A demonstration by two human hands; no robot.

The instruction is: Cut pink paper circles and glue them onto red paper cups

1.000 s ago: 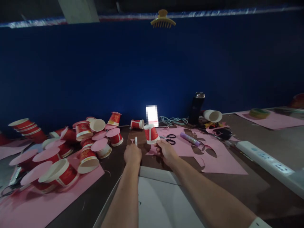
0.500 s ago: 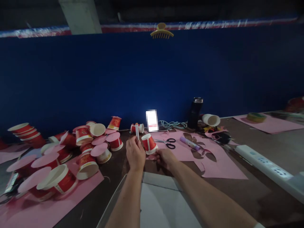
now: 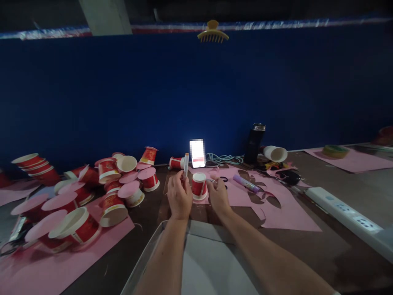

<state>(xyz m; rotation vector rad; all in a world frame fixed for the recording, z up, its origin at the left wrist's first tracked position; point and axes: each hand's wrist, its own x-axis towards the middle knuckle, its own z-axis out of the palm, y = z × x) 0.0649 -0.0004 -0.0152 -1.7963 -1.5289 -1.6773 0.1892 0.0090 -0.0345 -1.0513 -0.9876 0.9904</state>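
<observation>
Cup (image 3: 199,186): paper, smooth red wall with a pale vertical band, tapered, inverted on the brown table (image 3: 147,229), wide white rim down and pale round base up, standing between the two hands, just short of the phone (image 3: 197,153). Left hand (image 3: 179,194): left of the cup, fingers closed around a marker (image 3: 186,165), slim white cylinder with an orange end, held nearly upright. Right hand (image 3: 219,194): at the cup's right side, fingers bent, thumb and index close together; contact with the cup, or anything pinched, cannot be told. Behind this hand, scissors (image 3: 224,179), partly hidden, dark looped handles showing. Underneath and to the right, pink paper (image 3: 290,213), flat, matte, with curved cut-outs; on it a glue stick (image 3: 246,183), purple, cylindrical, lying aslant. Left side: cup heap (image 3: 112,205), red and white, many with flat pink discs on their ends, some tipped over with open mouths; farther left, a nested cup stack (image 3: 38,168), leaning. Far side: bottle (image 3: 255,143), dark cylinder with a shiny metallic top, and a pale looped cable (image 3: 224,159). Right: power strip (image 3: 346,211), long white block; beyond it, a tape roll (image 3: 335,151), yellowish-green ring lying flat on a pink sheet (image 3: 359,159).
</observation>
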